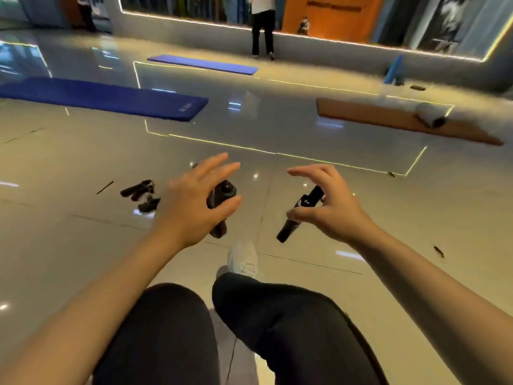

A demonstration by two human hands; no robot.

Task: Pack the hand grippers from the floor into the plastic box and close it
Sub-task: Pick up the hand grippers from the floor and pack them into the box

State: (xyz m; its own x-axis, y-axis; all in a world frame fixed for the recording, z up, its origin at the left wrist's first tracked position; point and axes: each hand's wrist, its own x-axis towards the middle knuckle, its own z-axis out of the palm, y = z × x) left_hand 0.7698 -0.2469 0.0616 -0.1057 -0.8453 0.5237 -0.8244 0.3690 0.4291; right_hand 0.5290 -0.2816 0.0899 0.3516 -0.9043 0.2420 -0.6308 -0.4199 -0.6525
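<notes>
Two black hand grippers lie on the glossy tiled floor just ahead of my knees. My left hand (191, 207) hovers with fingers spread over one hand gripper (222, 194), its thumb beside the handle. My right hand (330, 209) is curled like a claw over the other black hand gripper (291, 226), thumb tip at the handle; no firm grasp shows. More black hand grippers (138, 190) lie in a small pile to the left. The plastic box is not in view.
My black-trousered legs and a white shoe (243, 259) fill the bottom centre. Two blue mats (111, 98) lie at the far left, an orange mat (402, 120) with a rolled towel at the right. A person (262, 31) stands by the back wall.
</notes>
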